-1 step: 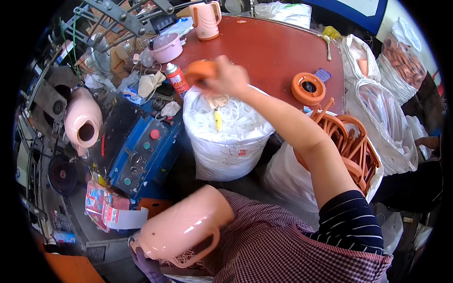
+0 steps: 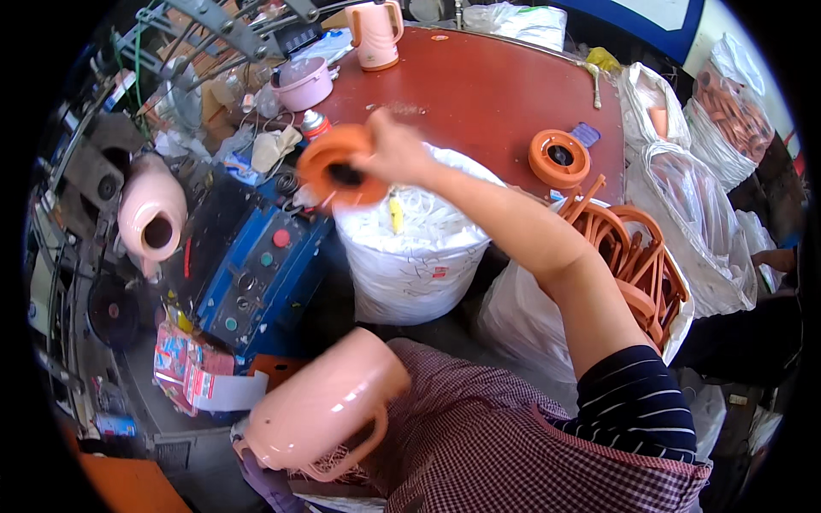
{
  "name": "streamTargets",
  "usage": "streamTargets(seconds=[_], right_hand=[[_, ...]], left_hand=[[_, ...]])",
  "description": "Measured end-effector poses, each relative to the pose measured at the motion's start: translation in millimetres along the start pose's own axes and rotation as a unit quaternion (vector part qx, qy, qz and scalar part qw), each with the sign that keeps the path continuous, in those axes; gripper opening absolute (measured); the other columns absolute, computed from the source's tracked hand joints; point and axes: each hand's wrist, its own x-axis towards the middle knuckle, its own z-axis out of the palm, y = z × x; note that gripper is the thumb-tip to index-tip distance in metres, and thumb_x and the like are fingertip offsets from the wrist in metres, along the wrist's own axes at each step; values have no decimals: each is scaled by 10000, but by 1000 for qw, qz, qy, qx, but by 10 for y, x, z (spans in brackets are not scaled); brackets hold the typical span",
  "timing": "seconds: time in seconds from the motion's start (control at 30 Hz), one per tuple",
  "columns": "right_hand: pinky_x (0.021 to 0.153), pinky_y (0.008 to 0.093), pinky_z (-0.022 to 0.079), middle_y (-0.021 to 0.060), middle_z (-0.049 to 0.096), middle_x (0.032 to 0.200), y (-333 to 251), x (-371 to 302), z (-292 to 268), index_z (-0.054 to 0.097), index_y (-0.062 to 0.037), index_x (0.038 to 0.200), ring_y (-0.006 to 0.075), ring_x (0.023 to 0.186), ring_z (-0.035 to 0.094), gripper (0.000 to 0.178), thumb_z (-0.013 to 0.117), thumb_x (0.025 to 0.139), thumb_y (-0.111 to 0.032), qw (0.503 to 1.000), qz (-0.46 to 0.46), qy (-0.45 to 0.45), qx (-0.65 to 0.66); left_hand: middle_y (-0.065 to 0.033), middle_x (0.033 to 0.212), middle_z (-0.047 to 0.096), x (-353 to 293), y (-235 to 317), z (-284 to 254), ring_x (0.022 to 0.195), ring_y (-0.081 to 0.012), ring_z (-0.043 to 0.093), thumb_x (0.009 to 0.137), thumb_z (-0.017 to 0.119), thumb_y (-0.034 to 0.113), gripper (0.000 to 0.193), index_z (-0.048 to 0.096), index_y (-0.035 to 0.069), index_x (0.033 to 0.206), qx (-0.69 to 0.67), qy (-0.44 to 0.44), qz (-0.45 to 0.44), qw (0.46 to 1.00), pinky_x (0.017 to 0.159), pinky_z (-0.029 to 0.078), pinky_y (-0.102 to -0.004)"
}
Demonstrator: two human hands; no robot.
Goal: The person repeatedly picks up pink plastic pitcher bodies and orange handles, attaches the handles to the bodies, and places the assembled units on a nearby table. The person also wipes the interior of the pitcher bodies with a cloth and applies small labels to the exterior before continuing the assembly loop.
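Observation:
My right hand [image 2: 398,152] is closed on the rim of an orange round part with a dark centre [image 2: 316,175], blurred by motion above a white sack [image 2: 410,286] of pale plastic rings. A pink jug body [image 2: 329,398] with a side handle lies tilted over my lap, its wide end toward the upper right. Purple cloth [image 2: 267,483] shows at its narrow end, perhaps a glove or sleeve; my left hand's fingers are hidden there. A similar orange round part [image 2: 558,159] lies on the red table [image 2: 479,94].
A sack of orange handles [image 2: 637,265] stands beside my right arm. At left are a blue control box [image 2: 256,282] with buttons and another pink jug [image 2: 152,209] on a machine. A pink basin [image 2: 304,85], spray can [image 2: 315,126] and finished jug [image 2: 376,36] stand farther back.
My right hand has brought the orange round part left and toward me, turning its dark centre into sight. The pink jug over my lap has shifted slightly left.

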Motion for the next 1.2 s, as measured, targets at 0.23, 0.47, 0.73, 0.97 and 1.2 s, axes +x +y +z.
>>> streamTargets(seconds=[0.23, 0.47, 0.73, 0.97, 1.2], right_hand=[[732, 385, 504, 200, 652, 1040, -1345, -2248, 1139, 642, 45, 987, 242, 882, 632, 449, 655, 800, -363, 478, -331, -798, 158], [902, 410, 459, 163, 621, 1048, -1364, -3184, 505, 642, -24, 1132, 307, 1024, 589, 407, 535, 946, -371, 572, -206, -731, 308], [807, 343, 517, 88, 654, 995, -1081, -2931, 279, 671, -26, 1116, 218, 875, 640, 483, 653, 885, -451, 712, 17, -665, 227], [810, 351, 461, 150, 538, 943, -1696, -2061, 407, 587, 50, 1155, 265, 859, 554, 446, 631, 898, -311, 892, -187, -222, 347], [828, 382, 463, 200, 533, 1015, -1695, -2204, 134, 552, 76, 1185, 318, 916, 553, 549, 612, 884, -379, 866, -282, -243, 334]], left_hand=[[-114, 1196, 566, -746, -74, -98, 1069, -231, 546, 1002, 415, 398, 435, 517, 40, 1228, -136, 180, -25, 974, 934, 448, -387], [-85, 1339, 524, -1537, -816, -476, 1225, -230, 506, 997, 372, 452, 516, 475, 77, 1336, -373, 191, -84, 904, 1016, 432, -420], [-125, 1273, 566, -1613, -589, -49, 1160, -236, 563, 738, 739, 29, 671, 429, 39, 1334, -170, 184, -87, 964, 945, 489, -377], [-144, 1349, 510, -1697, -549, 148, 1192, -278, 549, 1000, 358, 358, 475, 416, 70, 1374, -344, 83, -139, 925, 998, 463, -431], [-134, 1324, 547, -1797, -788, 367, 1165, -246, 573, 947, 538, 118, 429, 438, 34, 1355, -222, 84, -108, 965, 956, 490, -375]])
